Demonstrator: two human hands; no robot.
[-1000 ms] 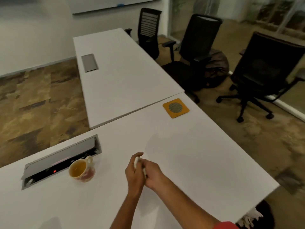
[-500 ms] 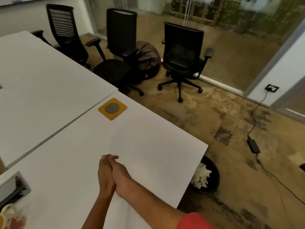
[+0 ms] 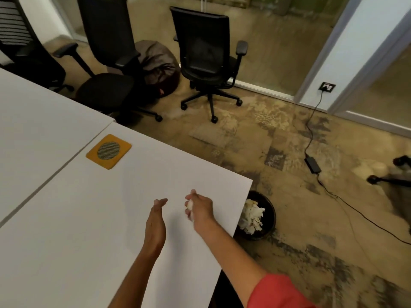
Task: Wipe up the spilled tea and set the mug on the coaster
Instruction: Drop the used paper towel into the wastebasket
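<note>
My right hand (image 3: 200, 208) is closed around a crumpled white tissue (image 3: 190, 205) above the white table (image 3: 77, 218), a short way in from its right edge. My left hand (image 3: 155, 223) hovers beside it, fingers straight and apart, holding nothing. An orange square coaster (image 3: 109, 151) with a grey round centre lies bare near the table's far corner. The mug is out of view.
A black waste bin (image 3: 270, 215) holding crumpled tissues stands on the floor just past the table's right edge. Black office chairs (image 3: 206, 56) and a dark beanbag (image 3: 158, 63) stand beyond the table. A power adapter and cable (image 3: 312, 162) lie on the floor.
The view has swung right, so the mug has left the frame and the bin has appeared. My hands have separated; the right one moved toward the table's right edge with the tissue.
</note>
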